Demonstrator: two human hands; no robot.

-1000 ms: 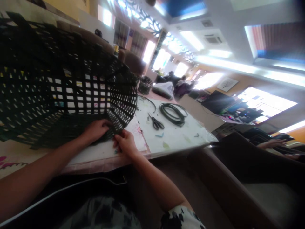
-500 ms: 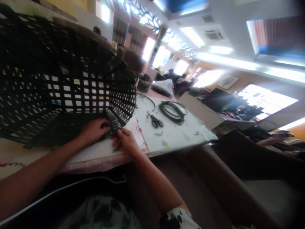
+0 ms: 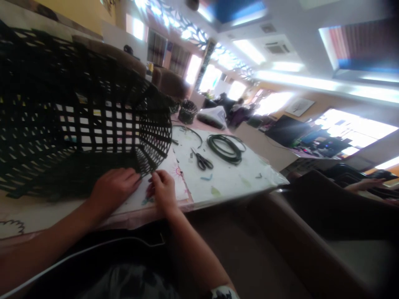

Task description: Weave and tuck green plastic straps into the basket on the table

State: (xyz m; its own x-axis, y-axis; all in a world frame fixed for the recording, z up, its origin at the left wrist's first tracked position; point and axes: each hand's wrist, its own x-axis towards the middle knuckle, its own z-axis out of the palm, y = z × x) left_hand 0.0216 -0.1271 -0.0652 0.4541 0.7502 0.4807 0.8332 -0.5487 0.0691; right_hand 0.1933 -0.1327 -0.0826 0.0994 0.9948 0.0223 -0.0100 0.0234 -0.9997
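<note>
A large black woven basket (image 3: 77, 112) lies on its side on the table (image 3: 224, 182), its open lattice facing me. My left hand (image 3: 112, 189) rests on the basket's lower rim, fingers curled against the weave. My right hand (image 3: 162, 189) pinches the rim's near corner, fingers pressed together on a strip. Both hands sit close together at the table's front edge.
Black scissors (image 3: 202, 160) and a coil of dark green cord (image 3: 226, 147) lie on the white sheet. A small dark basket (image 3: 188, 111) stands farther back. Another person's hand (image 3: 368, 182) shows at far right, and people sit in the distance.
The basket's rim and both hands have shifted slightly left and down. My left hand has slid a little away from the rim corner.
</note>
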